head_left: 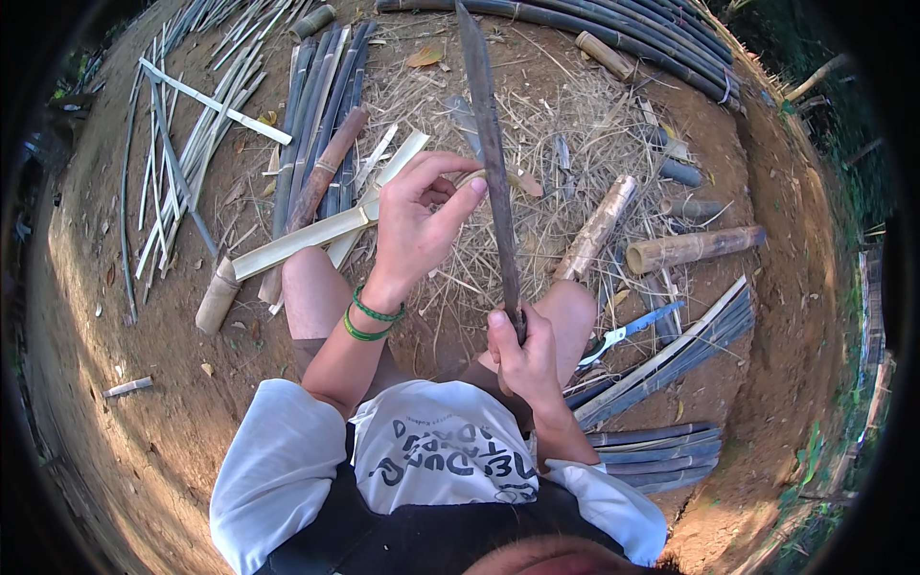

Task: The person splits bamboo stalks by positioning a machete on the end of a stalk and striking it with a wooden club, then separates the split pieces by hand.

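My right hand point(527, 355) is closed round the handle of a long machete point(494, 144). Its dark blade stands nearly upright in the picture, pointing away from me. My left hand point(426, 220), with green bands at the wrist, is closed in a pinch beside the blade. Between thumb and fingers is a short, pale bamboo strip point(469, 178) that meets the blade's left side; most of it is hidden. Left of that hand, a pale split bamboo length point(307, 241) lies across my leg area, with another pale slat point(402, 156) partly behind the hand.
Shavings point(565, 144) cover the ground ahead. Bamboo sections point(695, 249) and a handsaw point(628, 333) lie to the right, near bundled split bamboo point(676, 355). Dark strips point(321, 115) and thin pale sticks point(196, 163) lie far left. Long poles point(613, 34) are stacked at the back.
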Demonstrator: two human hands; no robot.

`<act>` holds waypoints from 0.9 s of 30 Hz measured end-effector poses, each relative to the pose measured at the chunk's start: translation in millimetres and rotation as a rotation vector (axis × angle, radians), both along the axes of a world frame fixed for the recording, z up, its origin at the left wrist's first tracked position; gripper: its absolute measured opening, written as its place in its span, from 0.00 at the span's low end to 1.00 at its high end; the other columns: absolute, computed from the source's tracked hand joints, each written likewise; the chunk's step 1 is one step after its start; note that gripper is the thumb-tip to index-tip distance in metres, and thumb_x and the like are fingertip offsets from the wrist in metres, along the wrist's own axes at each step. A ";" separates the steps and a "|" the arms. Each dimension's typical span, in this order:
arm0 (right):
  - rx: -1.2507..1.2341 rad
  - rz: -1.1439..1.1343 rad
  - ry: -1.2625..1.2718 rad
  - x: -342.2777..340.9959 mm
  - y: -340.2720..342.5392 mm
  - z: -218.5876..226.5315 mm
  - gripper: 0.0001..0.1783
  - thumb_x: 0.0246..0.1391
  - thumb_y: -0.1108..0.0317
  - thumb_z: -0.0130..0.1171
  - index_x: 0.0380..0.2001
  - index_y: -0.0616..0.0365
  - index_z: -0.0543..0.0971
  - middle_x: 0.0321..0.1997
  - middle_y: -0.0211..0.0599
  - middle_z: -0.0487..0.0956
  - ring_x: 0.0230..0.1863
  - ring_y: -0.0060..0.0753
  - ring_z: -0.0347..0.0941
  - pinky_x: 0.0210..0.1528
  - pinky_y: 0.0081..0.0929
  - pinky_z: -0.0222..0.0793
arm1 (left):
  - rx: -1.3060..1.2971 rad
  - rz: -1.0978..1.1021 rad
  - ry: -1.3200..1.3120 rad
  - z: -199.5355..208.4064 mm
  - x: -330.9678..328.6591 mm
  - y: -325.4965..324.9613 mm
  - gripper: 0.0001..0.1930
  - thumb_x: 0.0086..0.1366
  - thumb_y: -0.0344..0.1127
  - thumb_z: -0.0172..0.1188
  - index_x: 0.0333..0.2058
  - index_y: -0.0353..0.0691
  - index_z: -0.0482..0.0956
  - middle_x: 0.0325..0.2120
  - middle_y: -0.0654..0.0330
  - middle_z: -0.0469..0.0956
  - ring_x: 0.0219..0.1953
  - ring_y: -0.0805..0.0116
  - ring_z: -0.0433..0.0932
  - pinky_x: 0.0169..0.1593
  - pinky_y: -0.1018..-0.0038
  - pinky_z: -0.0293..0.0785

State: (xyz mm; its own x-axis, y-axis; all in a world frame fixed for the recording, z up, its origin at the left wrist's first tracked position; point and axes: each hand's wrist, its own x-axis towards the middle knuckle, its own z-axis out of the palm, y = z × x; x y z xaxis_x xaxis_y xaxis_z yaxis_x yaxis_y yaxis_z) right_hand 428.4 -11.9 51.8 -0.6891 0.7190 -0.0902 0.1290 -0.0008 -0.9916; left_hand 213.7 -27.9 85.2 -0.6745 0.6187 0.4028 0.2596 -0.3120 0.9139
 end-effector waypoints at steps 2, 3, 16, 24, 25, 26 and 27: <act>0.002 0.003 0.004 1.5 1.2 0.3 0.16 0.66 0.59 0.62 0.34 0.63 0.78 0.13 0.23 0.67 0.17 0.14 0.60 0.20 0.25 0.52 | 0.012 -0.003 -0.010 0.1 0.7 0.7 0.10 0.64 0.28 0.69 0.43 0.32 0.85 0.40 0.57 0.82 0.29 0.78 0.80 0.34 0.81 0.77; 0.007 0.000 -0.002 3.4 0.7 1.0 0.16 0.66 0.59 0.62 0.34 0.63 0.78 0.13 0.23 0.67 0.17 0.14 0.60 0.20 0.25 0.52 | 0.013 0.002 0.002 0.3 1.6 1.1 0.10 0.64 0.28 0.69 0.43 0.31 0.85 0.39 0.57 0.82 0.30 0.77 0.80 0.34 0.81 0.78; -0.068 -0.049 0.030 6.2 -13.2 1.3 0.19 0.67 0.57 0.62 0.33 0.65 0.77 0.14 0.23 0.67 0.18 0.14 0.60 0.20 0.25 0.53 | -0.038 0.096 0.082 2.8 15.8 -0.7 0.10 0.67 0.28 0.67 0.44 0.29 0.82 0.37 0.61 0.76 0.35 0.78 0.81 0.38 0.81 0.78; -0.050 -0.043 -0.033 6.3 -18.4 6.5 0.20 0.67 0.55 0.62 0.36 0.66 0.78 0.15 0.22 0.67 0.19 0.13 0.59 0.21 0.24 0.54 | -0.022 0.139 0.146 -9.0 17.7 1.4 0.09 0.67 0.25 0.67 0.44 0.28 0.82 0.37 0.60 0.75 0.36 0.76 0.81 0.39 0.80 0.80; -0.055 -0.041 -0.032 6.3 -18.7 5.6 0.20 0.67 0.55 0.62 0.37 0.67 0.78 0.15 0.22 0.67 0.19 0.13 0.60 0.21 0.24 0.54 | -0.029 0.145 0.165 -10.2 17.4 1.0 0.10 0.66 0.24 0.66 0.44 0.28 0.82 0.38 0.60 0.75 0.36 0.76 0.81 0.39 0.80 0.81; -0.065 -0.042 -0.028 6.1 -19.4 5.3 0.20 0.67 0.55 0.62 0.37 0.67 0.78 0.15 0.22 0.67 0.19 0.13 0.60 0.21 0.24 0.54 | -0.022 0.123 0.168 -9.9 16.6 0.0 0.10 0.66 0.24 0.66 0.45 0.28 0.81 0.38 0.60 0.75 0.36 0.76 0.81 0.39 0.80 0.81; -0.075 -0.043 -0.024 5.7 -20.0 5.4 0.21 0.67 0.55 0.62 0.37 0.67 0.78 0.15 0.22 0.67 0.19 0.13 0.60 0.21 0.24 0.54 | -0.015 0.102 0.171 -9.3 15.5 -1.4 0.11 0.66 0.24 0.67 0.45 0.27 0.81 0.38 0.60 0.75 0.37 0.75 0.81 0.39 0.80 0.81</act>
